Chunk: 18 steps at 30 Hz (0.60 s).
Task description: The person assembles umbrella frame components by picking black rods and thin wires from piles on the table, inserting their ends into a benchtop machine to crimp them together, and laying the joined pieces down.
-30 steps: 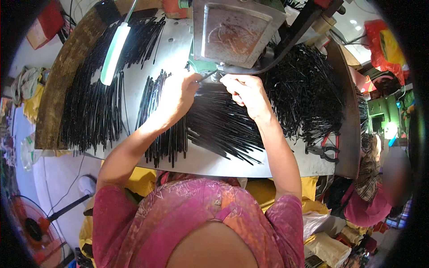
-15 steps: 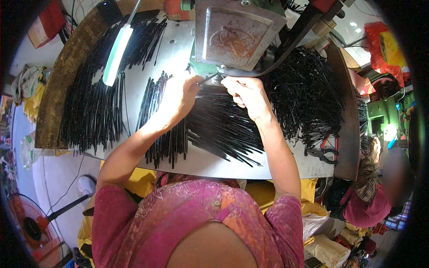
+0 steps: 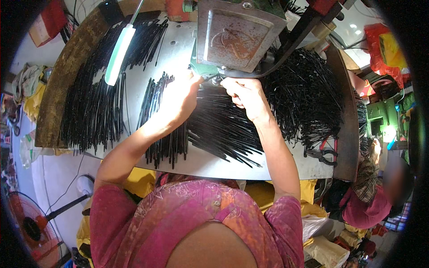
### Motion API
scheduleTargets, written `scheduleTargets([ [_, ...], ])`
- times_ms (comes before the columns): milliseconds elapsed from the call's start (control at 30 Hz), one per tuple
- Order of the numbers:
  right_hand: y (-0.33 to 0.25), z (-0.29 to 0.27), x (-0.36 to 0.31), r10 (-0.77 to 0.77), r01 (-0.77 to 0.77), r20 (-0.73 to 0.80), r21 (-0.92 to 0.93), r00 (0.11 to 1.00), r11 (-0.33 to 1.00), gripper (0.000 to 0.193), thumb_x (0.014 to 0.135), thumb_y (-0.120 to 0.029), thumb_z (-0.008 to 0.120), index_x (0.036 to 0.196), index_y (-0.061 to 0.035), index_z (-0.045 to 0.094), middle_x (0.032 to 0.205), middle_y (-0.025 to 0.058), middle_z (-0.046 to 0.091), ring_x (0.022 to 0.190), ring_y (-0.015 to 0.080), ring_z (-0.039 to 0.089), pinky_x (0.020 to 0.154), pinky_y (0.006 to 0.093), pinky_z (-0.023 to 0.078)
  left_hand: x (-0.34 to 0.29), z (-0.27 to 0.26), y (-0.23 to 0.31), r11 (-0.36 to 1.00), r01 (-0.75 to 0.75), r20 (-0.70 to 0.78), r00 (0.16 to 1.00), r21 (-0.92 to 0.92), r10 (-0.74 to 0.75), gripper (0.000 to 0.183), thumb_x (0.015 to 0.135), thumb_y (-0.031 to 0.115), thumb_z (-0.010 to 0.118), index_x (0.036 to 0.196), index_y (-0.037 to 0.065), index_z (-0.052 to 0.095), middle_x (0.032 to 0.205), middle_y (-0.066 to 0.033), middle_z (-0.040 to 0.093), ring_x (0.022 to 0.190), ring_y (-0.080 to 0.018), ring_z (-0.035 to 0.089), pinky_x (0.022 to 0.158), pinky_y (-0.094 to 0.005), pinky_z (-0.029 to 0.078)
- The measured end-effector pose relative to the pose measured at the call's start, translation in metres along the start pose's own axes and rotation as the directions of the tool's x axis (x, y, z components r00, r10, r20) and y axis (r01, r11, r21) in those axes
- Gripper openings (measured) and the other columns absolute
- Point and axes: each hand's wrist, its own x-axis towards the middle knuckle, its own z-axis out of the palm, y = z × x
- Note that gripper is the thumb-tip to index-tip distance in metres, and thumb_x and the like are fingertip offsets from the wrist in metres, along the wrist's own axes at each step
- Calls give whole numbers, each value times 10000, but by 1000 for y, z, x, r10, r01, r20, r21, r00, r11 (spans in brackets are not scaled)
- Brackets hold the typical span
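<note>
Rod (image 3: 208, 78), thin and black, shows at the lower edge of the machine (image 3: 237, 38), pinched between closed thumb and fingers of our left hand (image 3: 181, 96). Our right hand (image 3: 247, 94) is level with it, fingers curled in; we cannot tell whether they grip anything. Between our forearms we note a rod pile (image 3: 223, 125) on the table (image 3: 205, 163); farther right lie pliers (image 3: 322, 155).

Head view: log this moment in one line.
left hand: pinching thin black rod; right hand: curled near machine head; pliers: on table
</note>
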Motion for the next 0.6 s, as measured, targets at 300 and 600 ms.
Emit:
scheduleTargets([
  [300, 6, 3, 0, 48, -53, 65, 80, 997, 995, 181, 818, -150, 519, 855, 9, 598, 588, -33, 439, 428, 14, 320, 373, 153, 222, -8, -7, 29, 964, 92, 46, 995, -248, -84, 202, 755, 164, 565, 877, 3, 560, 774, -185, 564, 695, -329, 569, 622, -376, 456],
  [600, 1, -9, -5, 118, -126, 98, 79, 988, 989, 145, 811, -127, 521, 809, -3, 597, 569, -27, 444, 391, 7, 315, 348, 150, 208, -22, -39, 18, 999, 21, 63, 998, 24, -22, 114, 761, 145, 529, 722, 41, 555, 726, -160, 516, 606, -316, 520, 546, -375, 445],
])
